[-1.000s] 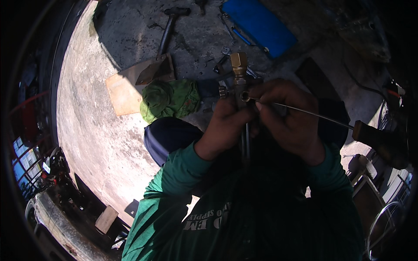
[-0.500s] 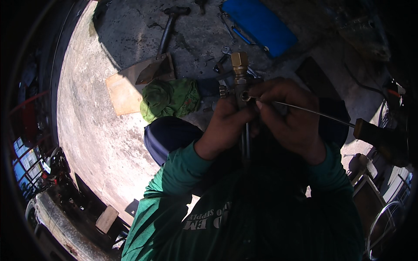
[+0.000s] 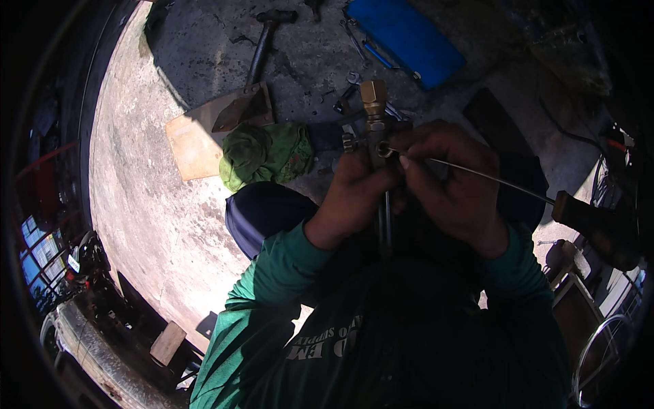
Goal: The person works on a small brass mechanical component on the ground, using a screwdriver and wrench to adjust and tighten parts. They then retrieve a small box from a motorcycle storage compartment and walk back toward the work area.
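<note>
The brass-topped metal fitting is before the person's chest, brass end away. The left hand has its grip closed round the body, seemingly to steady it. The right hand's grip pinches the tool's thin shaft near the fitting's side opening, probably for fine control; its handle juts rightward, unheld. Leftward lies a green cloth.

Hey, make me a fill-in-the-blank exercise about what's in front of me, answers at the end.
In the left hand, a metal fitting has a small knob on its ____ side.
The right hand holds a tool by its thin ____, not its handle.
The crumpled cloth's colour is ____.
In the picture, the blue case lies to the ____ of the hammer.
Missing words: left; shaft; green; right.
</note>
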Demonstrator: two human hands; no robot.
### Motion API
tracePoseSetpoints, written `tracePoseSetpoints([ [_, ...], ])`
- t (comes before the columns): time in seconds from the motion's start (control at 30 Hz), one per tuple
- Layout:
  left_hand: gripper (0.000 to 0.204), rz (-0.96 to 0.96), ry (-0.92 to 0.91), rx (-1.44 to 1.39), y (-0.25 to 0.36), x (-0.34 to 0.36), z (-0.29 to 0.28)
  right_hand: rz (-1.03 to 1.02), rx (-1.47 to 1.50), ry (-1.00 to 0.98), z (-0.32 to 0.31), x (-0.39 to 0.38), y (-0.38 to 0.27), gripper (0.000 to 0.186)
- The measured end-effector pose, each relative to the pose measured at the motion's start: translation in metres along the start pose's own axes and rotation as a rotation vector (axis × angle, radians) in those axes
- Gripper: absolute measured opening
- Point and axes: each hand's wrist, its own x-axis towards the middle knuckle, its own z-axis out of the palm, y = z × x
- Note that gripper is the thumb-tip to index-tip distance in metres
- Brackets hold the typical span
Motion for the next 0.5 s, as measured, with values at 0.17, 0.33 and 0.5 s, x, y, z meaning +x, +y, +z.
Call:
tracePoseSetpoints([
  [0.17,0.02,0.008,0.02,0.013,0.0011,-0.0006,0.0036,0.027,-0.003,0.0,-0.0009,0.0002,-0.0015,0.011],
  [0.33,0.021,0.007,0.009,-0.001,0.0002,-0.0007,0.0027,0.009,0.014,-0.003,0.001,-0.0003,-0.0011,0.01],
  [0.5,0.02,0.003,-0.018,0.005,0.0013,0.0001,0.0016,0.013,0.012,0.007,-0.0002,0.0002,-0.0019,0.01],
])
